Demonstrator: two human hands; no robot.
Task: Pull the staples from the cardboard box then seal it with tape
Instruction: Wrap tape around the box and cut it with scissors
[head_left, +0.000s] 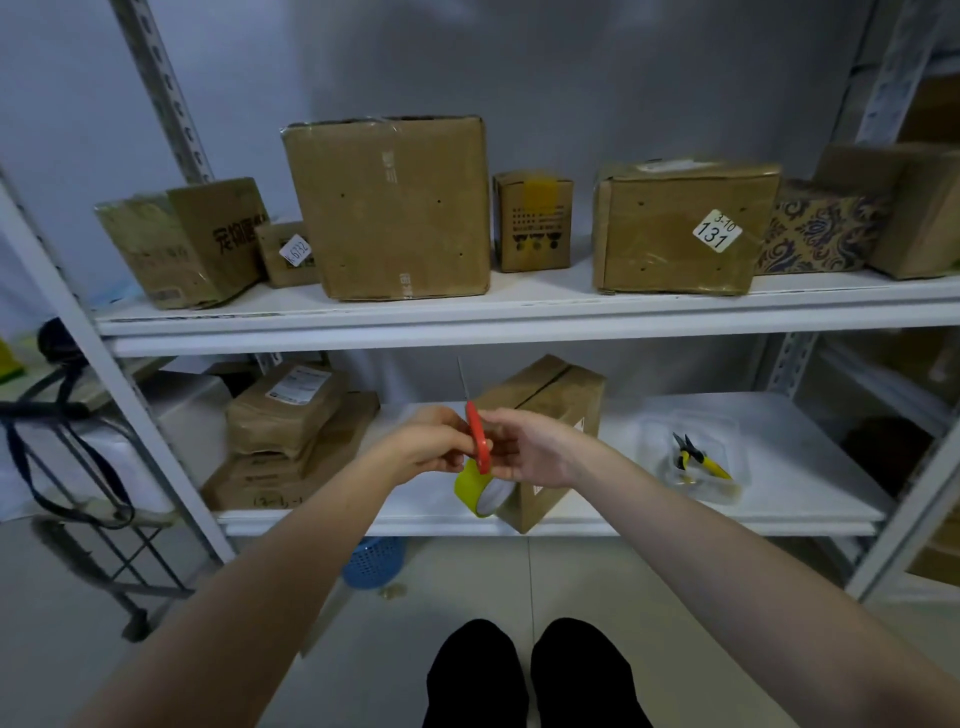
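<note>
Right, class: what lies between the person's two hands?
Red scissors, blade up, held by the left hand and the right hand in front of the box, as the head view shows.

sticker (717, 231) on rt box (654, 234): 3-10, 131

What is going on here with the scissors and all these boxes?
A person stands at a shelving unit, holding red-handled scissors between the left hand and the right hand, blade pointing up. Just behind the hands, a cardboard box sits tilted on the lower shelf, with a roll of yellow tape beside it. Yellow-handled pliers lie in a clear tray to the right. The box's top seam shows as a dark gap, so it seems untaped.
</note>
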